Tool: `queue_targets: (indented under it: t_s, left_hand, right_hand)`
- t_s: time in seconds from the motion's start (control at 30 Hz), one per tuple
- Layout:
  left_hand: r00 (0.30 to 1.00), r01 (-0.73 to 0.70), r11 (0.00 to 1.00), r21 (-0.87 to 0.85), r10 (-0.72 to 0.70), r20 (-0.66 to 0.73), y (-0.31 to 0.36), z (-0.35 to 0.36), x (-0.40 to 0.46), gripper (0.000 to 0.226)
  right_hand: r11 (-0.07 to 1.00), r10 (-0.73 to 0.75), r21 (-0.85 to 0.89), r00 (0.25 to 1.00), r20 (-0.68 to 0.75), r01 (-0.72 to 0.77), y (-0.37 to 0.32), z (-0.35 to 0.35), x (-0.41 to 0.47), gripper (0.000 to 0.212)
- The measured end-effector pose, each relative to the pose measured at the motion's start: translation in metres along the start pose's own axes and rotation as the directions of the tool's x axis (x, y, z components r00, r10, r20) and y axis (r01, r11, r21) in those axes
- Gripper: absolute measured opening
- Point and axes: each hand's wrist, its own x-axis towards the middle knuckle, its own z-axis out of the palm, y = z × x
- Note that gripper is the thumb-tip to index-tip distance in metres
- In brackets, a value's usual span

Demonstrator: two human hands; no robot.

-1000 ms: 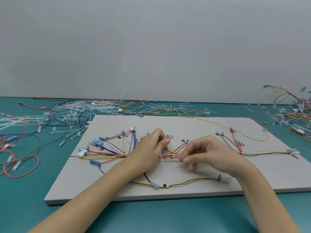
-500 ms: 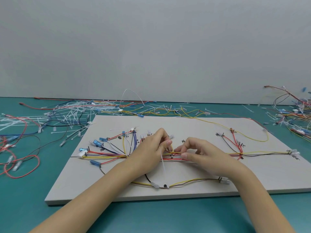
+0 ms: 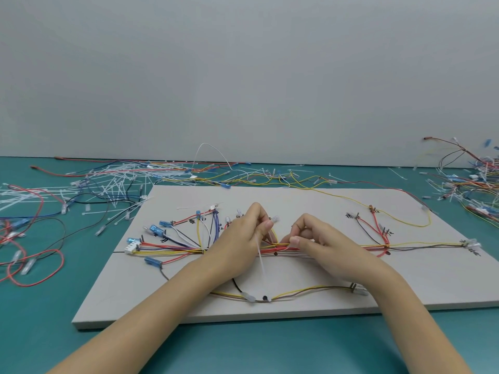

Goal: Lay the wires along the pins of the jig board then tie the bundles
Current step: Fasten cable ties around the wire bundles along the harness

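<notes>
Wires [image 3: 272,248] run left to right across the middle of the jig board [image 3: 310,206]. Left hand [image 3: 240,238] pinches a white cable tie [image 3: 261,259]; right hand [image 3: 321,241] pinches its other end at the bundle. Loose strands could escape the loop, leaving wires untied.

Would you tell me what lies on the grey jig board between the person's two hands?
In the head view, the left hand and right hand are bridged by the red and yellow wire bundle on the grey jig board.
</notes>
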Motion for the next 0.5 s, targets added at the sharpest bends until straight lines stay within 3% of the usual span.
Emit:
queue_targets:
  t_s: [0.3,0.5]
  left_hand:
    - [0.999,0.02,0.999,0.026,-0.021,0.028,0.0004,0.0009,0.0011,0.016]
    - [0.999,0.022,0.999,-0.038,-0.023,-0.037,0.0,0.0031,0.0006,0.015]
  right_hand:
    - [1.0,-0.02,0.015,1.0,-0.025,0.02,-0.0025,0.0032,0.0002,0.007]
    - [0.999,-0.023,0.049,1.0,0.017,0.023,-0.0046,0.0013,-0.0006,0.011]
